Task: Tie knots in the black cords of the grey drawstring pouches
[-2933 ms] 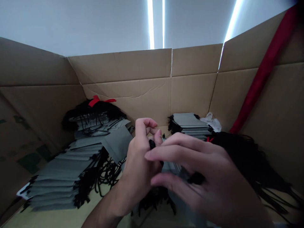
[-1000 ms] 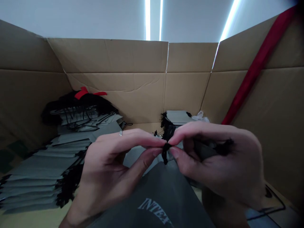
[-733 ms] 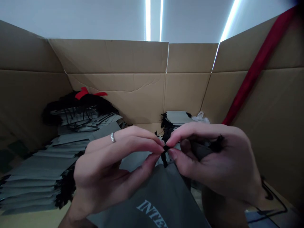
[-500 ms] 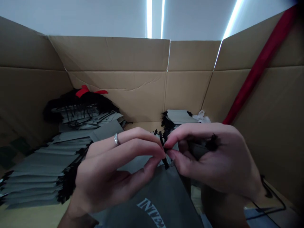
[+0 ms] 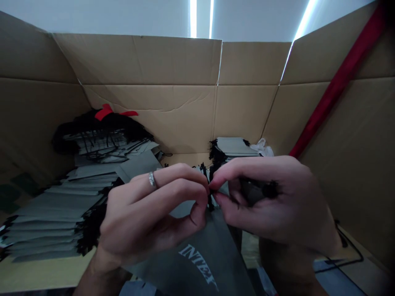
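A dark grey drawstring bag printed with white letters "INTEX" hangs low in the middle of the view. At its upper corner a black drawstring cord stands up between my hands. My left hand, with a ring on one finger, pinches the cord from the left, thumb and fingertips together. From the right, my right hand pinches the same cord with thumb and forefinger. Inside its curled fingers is a dark piece with a frayed black tuft, whose kind I cannot make out.
Stacked grey bags with black cords fill the left. Behind them lies a bundle of black cords with a red strip. Another bag stack stands at the back beside crumpled clear plastic. Cardboard walls surround the table.
Both hands stay pinched at the cord and have shifted slightly left. The left fingertips are curled more tightly. The view has tipped down a little, showing more of the printed letters.
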`<action>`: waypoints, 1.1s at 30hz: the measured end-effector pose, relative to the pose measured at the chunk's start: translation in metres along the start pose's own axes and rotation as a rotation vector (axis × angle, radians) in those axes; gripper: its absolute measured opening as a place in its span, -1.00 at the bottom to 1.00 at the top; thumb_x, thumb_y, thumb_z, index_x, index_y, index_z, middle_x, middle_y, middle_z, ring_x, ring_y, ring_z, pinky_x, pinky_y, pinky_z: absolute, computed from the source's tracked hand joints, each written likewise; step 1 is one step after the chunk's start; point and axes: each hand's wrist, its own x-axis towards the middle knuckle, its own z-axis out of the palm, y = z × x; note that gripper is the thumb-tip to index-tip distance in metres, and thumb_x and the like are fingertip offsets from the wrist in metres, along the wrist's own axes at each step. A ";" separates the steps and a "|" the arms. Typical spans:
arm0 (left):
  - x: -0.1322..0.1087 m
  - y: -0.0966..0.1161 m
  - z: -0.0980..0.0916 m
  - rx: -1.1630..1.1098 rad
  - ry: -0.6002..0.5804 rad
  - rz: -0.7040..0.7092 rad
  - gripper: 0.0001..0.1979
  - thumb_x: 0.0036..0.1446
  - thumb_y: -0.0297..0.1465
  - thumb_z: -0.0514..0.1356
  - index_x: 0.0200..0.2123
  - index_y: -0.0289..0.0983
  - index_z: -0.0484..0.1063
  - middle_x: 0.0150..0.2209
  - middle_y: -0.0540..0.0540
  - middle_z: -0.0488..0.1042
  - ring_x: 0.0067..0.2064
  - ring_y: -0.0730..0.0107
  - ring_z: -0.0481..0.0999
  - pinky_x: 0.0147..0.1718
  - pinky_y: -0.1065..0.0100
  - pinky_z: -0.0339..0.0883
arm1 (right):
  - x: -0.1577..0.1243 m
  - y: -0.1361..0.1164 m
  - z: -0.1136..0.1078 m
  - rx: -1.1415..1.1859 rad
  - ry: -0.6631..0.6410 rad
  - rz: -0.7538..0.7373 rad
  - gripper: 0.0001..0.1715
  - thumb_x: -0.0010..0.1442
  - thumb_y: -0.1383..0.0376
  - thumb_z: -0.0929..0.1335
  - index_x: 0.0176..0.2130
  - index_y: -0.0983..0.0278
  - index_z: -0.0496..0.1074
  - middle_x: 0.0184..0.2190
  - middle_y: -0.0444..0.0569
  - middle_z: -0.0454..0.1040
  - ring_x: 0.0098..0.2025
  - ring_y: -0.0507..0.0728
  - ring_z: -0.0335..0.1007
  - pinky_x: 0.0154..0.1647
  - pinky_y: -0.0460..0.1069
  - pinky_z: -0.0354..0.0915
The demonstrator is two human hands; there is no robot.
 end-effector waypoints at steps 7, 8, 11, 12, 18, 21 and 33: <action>0.000 0.005 0.026 -0.004 0.238 -0.061 -0.79 0.32 -0.54 0.44 -0.28 -0.12 0.55 -0.20 0.04 0.79 -0.35 0.42 0.74 -0.30 0.43 0.66 | 0.001 -0.004 0.009 -0.029 0.036 0.028 -0.79 0.12 0.52 0.50 -0.28 0.26 0.72 -0.51 -0.29 0.59 -0.55 -0.11 0.41 -0.49 -0.18 0.32; 0.000 0.004 0.027 -0.011 0.233 -0.059 -0.78 0.32 -0.54 0.43 -0.29 -0.13 0.53 -0.20 0.03 0.79 -0.34 0.44 0.73 -0.32 0.44 0.64 | 0.001 -0.004 0.011 -0.020 0.043 0.038 -0.78 0.11 0.52 0.50 -0.28 0.26 0.72 -0.51 -0.29 0.59 -0.55 -0.10 0.41 -0.49 -0.18 0.33; 0.001 0.003 0.027 -0.084 0.239 -0.053 -0.73 0.28 -0.55 0.47 -0.32 -0.14 0.49 -0.22 0.02 0.76 -0.34 0.44 0.71 -0.36 0.44 0.63 | 0.001 -0.004 0.015 0.035 0.065 0.065 -0.79 0.08 0.52 0.51 -0.31 0.24 0.71 -0.52 -0.29 0.58 -0.56 -0.08 0.41 -0.51 -0.16 0.34; 0.002 0.003 0.027 -0.116 0.251 -0.057 -0.71 0.26 -0.55 0.48 -0.32 -0.14 0.47 -0.23 0.02 0.75 -0.34 0.44 0.71 -0.36 0.43 0.63 | 0.002 -0.004 0.015 0.057 0.068 0.072 -0.79 0.07 0.52 0.51 -0.31 0.24 0.70 -0.52 -0.28 0.59 -0.56 -0.07 0.42 -0.52 -0.16 0.34; 0.012 -0.003 0.030 -0.264 0.299 -0.061 -0.66 0.15 -0.61 0.43 -0.41 -0.16 0.35 -0.33 0.08 0.67 -0.36 0.50 0.65 -0.35 0.44 0.59 | 0.002 -0.002 0.018 0.113 0.061 0.112 -0.74 0.03 0.55 0.51 -0.32 0.23 0.70 -0.51 -0.28 0.59 -0.57 -0.07 0.43 -0.57 -0.17 0.29; 0.015 -0.009 0.030 -0.338 0.310 -0.053 -0.64 0.10 -0.62 0.41 -0.43 -0.15 0.32 -0.33 0.05 0.67 -0.36 0.45 0.65 -0.36 0.40 0.59 | 0.003 -0.001 0.017 0.097 0.070 0.109 -0.75 0.05 0.54 0.52 -0.31 0.22 0.70 -0.50 -0.26 0.61 -0.56 -0.05 0.43 -0.56 -0.15 0.29; 0.001 -0.001 0.021 -0.046 0.178 0.004 -0.70 0.26 -0.62 0.42 -0.32 -0.13 0.45 -0.23 0.00 0.76 -0.36 0.41 0.71 -0.38 0.44 0.58 | -0.002 0.004 0.009 -0.213 0.030 -0.165 -0.86 0.26 0.47 0.51 -0.23 0.25 0.70 -0.48 -0.28 0.56 -0.51 -0.08 0.35 -0.42 -0.12 0.31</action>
